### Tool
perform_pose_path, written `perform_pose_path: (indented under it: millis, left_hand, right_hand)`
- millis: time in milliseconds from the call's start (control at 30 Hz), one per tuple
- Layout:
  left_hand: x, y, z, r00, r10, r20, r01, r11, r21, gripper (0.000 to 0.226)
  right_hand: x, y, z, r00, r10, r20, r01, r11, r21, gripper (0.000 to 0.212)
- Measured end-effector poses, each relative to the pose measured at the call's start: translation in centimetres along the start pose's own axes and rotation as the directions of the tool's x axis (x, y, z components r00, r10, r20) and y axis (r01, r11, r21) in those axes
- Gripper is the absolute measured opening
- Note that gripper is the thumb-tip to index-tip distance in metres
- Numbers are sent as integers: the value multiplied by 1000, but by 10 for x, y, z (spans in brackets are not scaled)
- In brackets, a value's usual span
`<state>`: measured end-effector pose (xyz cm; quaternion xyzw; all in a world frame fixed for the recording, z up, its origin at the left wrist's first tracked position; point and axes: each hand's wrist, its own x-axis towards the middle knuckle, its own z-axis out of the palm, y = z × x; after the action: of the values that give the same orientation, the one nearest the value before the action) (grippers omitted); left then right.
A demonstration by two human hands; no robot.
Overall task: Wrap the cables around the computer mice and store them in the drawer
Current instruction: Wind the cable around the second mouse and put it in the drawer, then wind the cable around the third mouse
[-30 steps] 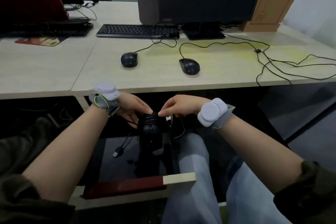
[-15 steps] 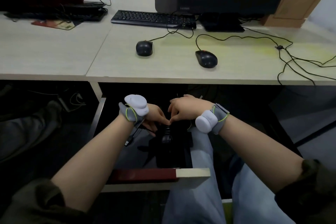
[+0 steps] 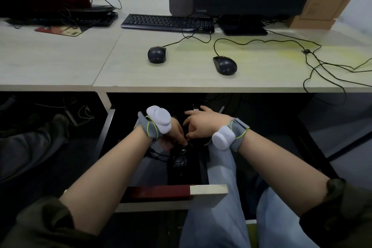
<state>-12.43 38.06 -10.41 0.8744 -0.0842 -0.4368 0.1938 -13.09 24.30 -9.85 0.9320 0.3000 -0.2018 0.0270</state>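
A: Where's the mouse rn?

B: Lower centre of frame — wrapped mouse [image 3: 179, 162] sits low in the open drawer [image 3: 208, 189], under the counter [image 3: 60, 62] edge. Left hand [image 3: 173, 133] and right hand [image 3: 198, 125] both hover right above its far end.

A: Hands gripping it?

B: Left hand's fingers curl down onto the cable [image 3: 157, 155] end near the mouse, looks like a pinch. Right hand's fingers are bent at the same spot, but whether it actually holds anything — can't tell, too dark.

A: How'd it handle?

B: Prob light, hard plastic shell, smooth so a bit slippery. Cable's thin and springy — coils likely want to unwind if let go. Best hold imo: across the body w/ thumb pressing the wraps, tuck the plug end under a loop.

A: What's left?

B: Two more on the counter, mid frame: left mouse [image 3: 157, 55] and right mouse [image 3: 225, 65], cables loose and trailing toward the keyboard [image 3: 167, 22] and the tangle at right. Take those by the shell, not the cord — yanking the cord would drag it through the other wires.
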Motion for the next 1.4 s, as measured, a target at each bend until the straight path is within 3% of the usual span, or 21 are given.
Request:
perform_pose_path:
  millis: [133, 200, 300, 467, 567, 733, 867, 933, 1067, 1200, 1267, 1333, 1400]
  left_hand:
    - [-7, 10, -17, 999, -44, 28, 46, 995, -84, 35]
    - [-11, 17, -32, 1000, -15, -26, 11, 989, -146, 26]
    - [-17, 33, -56, 991, 39, -128, -64, 977, -202, 7]
    - [-29, 68, -91, 990, 79, -119, -107, 962, -250, 13]
    - [-26, 88, -108, 954, 122, -274, -200, 941, -274, 12]
    - [-1, 121, -130, 915, 124, -383, -265, 902, -341, 27]
    - [39, 137, -139, 851, 101, -516, -267, 929, -258, 18]
    - [61, 142, -141, 819, 111, -563, -226, 964, -139, 27]
    - [93, 152, -137, 806, 156, -571, -202, 979, -17, 36]
    - [99, 170, -131, 790, 125, -601, -246, 961, -123, 33]
    - [98, 183, -127, 797, 76, -599, -298, 913, -280, 28]
    - [96, 196, -121, 843, 53, -535, -391, 743, -544, 40]
    - [93, 210, -112, 845, 69, -530, -462, 592, -660, 51]
  right_hand:
    - [-5, 5, -11, 998, -34, -56, 38, 997, 74, 30]
    - [-11, 13, -23, 994, -23, -111, 48, 971, 233, 26]
    - [-22, 28, -44, 986, 108, -126, -43, 900, 434, 25]
    - [-36, 58, -69, 963, 245, -112, -158, 850, 502, 25]
    - [-43, 76, -87, 953, 285, -101, -189, 822, 537, 26]
    - [-54, 112, -108, 903, 418, -102, -276, 744, 608, 26]
    - [-49, 149, -108, 753, 620, -218, -381, 682, 624, 36]
    - [-43, 162, -105, 697, 681, -225, -426, 645, 634, 42]
    - [-27, 176, -98, 693, 709, -128, -421, 543, 727, 47]
    - [-23, 178, -88, 702, 694, -162, -308, 501, 809, 39]
    - [-27, 182, -83, 690, 691, -217, -229, 493, 839, 27]
    - [-35, 188, -81, 634, 729, -258, -149, 443, 884, 33]
    - [-47, 197, -77, 582, 771, -257, -65, 359, 931, 41]
